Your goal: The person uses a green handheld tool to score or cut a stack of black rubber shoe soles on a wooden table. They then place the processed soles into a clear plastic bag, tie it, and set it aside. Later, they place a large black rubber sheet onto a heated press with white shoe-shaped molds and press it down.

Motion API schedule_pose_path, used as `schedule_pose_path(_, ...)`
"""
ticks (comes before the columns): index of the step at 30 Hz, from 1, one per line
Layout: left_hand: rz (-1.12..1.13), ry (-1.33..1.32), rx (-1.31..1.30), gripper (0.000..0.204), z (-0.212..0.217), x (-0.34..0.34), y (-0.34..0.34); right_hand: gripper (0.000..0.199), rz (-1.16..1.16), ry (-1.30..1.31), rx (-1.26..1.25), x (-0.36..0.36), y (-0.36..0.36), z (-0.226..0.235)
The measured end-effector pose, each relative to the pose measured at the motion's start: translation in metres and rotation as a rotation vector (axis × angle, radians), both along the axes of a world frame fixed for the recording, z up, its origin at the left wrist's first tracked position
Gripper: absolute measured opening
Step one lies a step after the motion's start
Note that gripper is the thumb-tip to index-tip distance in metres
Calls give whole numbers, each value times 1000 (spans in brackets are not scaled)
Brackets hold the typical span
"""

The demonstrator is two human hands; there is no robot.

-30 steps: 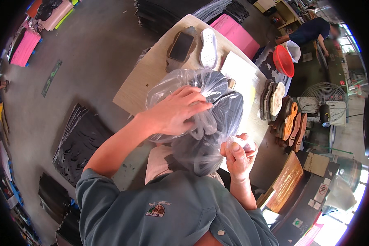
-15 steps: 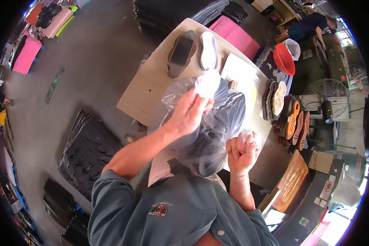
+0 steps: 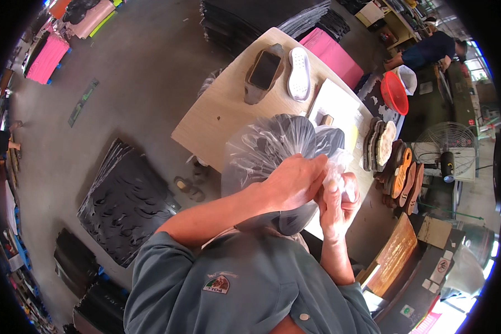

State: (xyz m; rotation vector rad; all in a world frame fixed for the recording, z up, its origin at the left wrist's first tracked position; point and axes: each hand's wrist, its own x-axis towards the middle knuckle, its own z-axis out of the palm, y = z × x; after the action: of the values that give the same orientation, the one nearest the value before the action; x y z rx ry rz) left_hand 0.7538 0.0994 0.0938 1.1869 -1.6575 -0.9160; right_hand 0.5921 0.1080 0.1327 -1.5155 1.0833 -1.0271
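A clear plastic bag (image 3: 245, 146) filled with dark, rounded pieces stands in front of me at the table's near edge; the film blurs what kind of pieces they are. Its gathered neck is bunched up at the right. My left hand (image 3: 296, 181) reaches across the bag, its fingers closed on the film at the neck. Just beside it, my right hand (image 3: 338, 207) grips the twisted end of the plastic, thumb up. The two hands touch or nearly touch. Farther back on the table (image 3: 206, 125) lie a dark-screened phone (image 3: 265, 70) on a grey-brown piece and a white shoe sole (image 3: 299, 75).
Stacked soles (image 3: 385, 142) and brown and orange soles (image 3: 402, 172) line the right side. Beyond are a red basin (image 3: 394, 93), a fan (image 3: 445, 156) and a bent-over person (image 3: 428, 51). Black sheets (image 3: 125, 203) lie on the floor at left; pink sheets (image 3: 337, 55) stand behind the table.
My left hand has moved right and nearer, from the bag's far side to beside my right hand. The bag's loose film is now drawn together toward the right.
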Motion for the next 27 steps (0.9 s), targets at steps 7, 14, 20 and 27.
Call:
schedule_pose_path(7, -266, -27, 45, 19, 12, 24, -5, 34, 97, 418, -349, 21, -1, 33)
schedule_pose_path(14, -217, 73, -373, 27, -22, -3, -6, 12, 427, 844, -854, 31, -36, 56)
schedule_pose_path(20, -313, 393, -298, 20, -51, -14, -20, 55, 732, 798, -573, 13, -59, 80)
schedule_pose_path(27, -481, 385, -245, 17, -35, 11, -28, 46, 739, 1103, -608, -29, -64, 58)
